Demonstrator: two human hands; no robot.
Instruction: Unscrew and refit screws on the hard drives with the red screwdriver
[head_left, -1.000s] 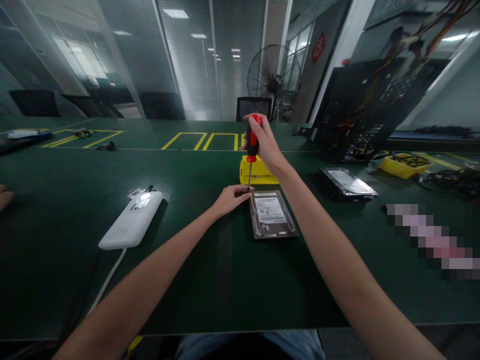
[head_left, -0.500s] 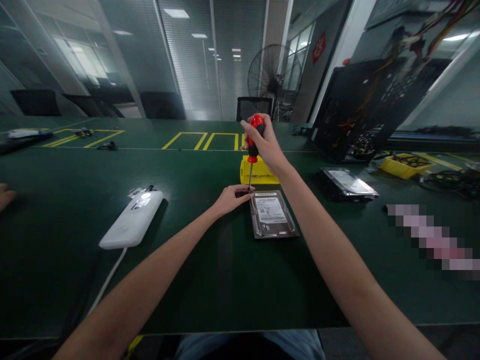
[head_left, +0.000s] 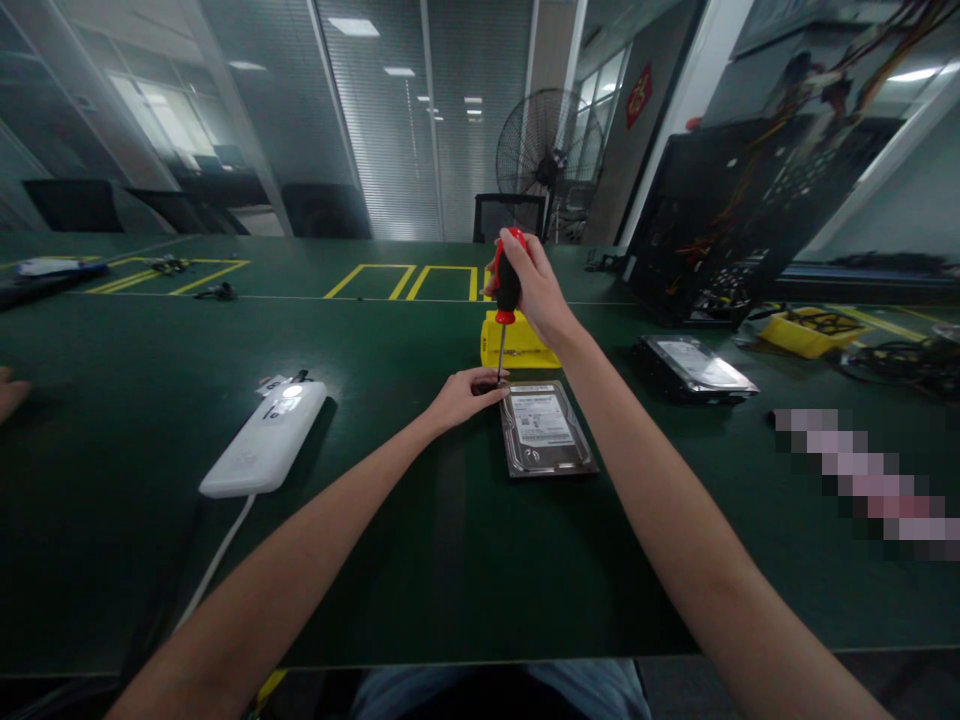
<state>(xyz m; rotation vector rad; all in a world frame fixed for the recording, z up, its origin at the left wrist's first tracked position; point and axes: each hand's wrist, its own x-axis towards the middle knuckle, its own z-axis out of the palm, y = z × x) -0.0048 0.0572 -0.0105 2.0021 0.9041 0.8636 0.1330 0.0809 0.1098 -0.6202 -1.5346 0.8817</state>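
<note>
My right hand (head_left: pixel 529 278) is wrapped round the red and black handle of a screwdriver (head_left: pixel 508 290), held nearly upright with its tip down. The tip meets the far left corner of a silver hard drive (head_left: pixel 544 425), which lies label up on the table. My left hand (head_left: pixel 466 396) is closed in a pinch at that same corner, thumb and index finger beside the screwdriver tip. What lies between those fingers is hidden. Just behind the drive is a yellow box (head_left: pixel 493 340) with small parts in it.
On the green table (head_left: pixel 375 590), a white power bank (head_left: pixel 262 440) with a cable lies left. To the right are more hard drives (head_left: pixel 694 365), a yellow tray (head_left: pixel 806 332) and a black computer case (head_left: pixel 697 220). Another person's hand (head_left: pixel 10 393) shows at the left edge.
My right hand's fingers have shifted round the screwdriver handle, and the handle has turned, showing more of its black side. My left hand and the hard drive stay put.
</note>
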